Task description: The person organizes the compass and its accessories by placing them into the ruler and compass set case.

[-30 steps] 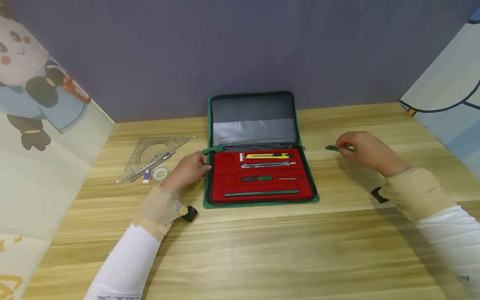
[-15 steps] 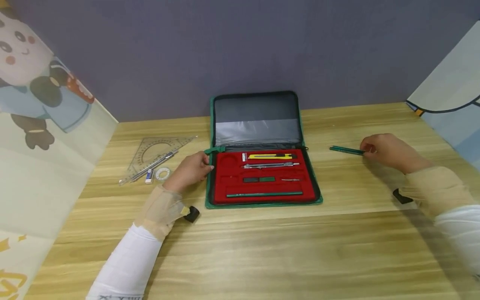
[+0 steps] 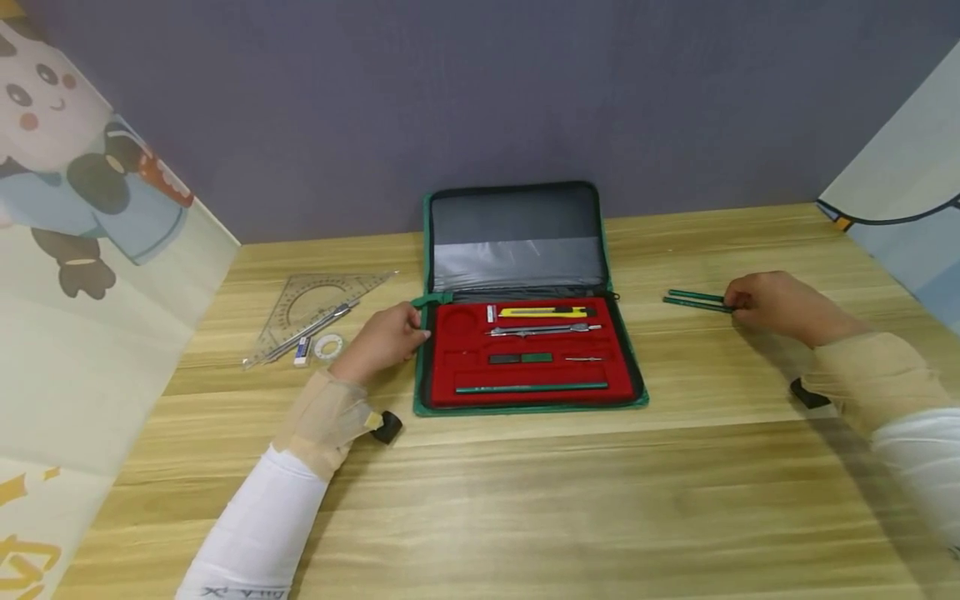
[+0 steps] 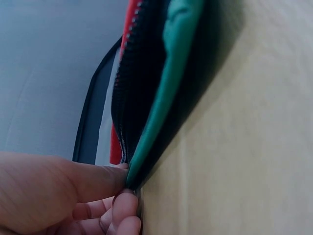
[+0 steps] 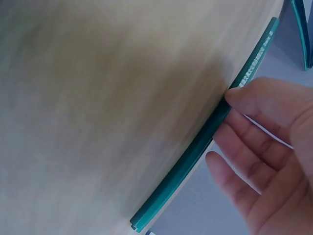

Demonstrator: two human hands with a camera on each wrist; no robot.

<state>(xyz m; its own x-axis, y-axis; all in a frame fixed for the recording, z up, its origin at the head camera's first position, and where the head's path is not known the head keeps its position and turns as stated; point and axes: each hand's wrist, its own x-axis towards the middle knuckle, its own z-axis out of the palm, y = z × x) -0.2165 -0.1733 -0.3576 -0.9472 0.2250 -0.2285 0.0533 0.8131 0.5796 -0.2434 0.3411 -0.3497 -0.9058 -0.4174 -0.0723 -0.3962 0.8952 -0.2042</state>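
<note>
A green pencil (image 5: 181, 166) is pinched between thumb and fingers by the right grip (image 3: 776, 307), right of the open green case (image 3: 525, 410) on the tabletop (image 3: 555, 500). A 2nd pencil (image 3: 696, 294) is seen alongside — whether it is also held cannot be told. The case's edge is pinched by the left grip (image 3: 382, 337). The pencils are judged light, stiff and slightly slippery — best held near mid-shaft; the case's edge, soft and pliable, is best pinched flat.
</note>
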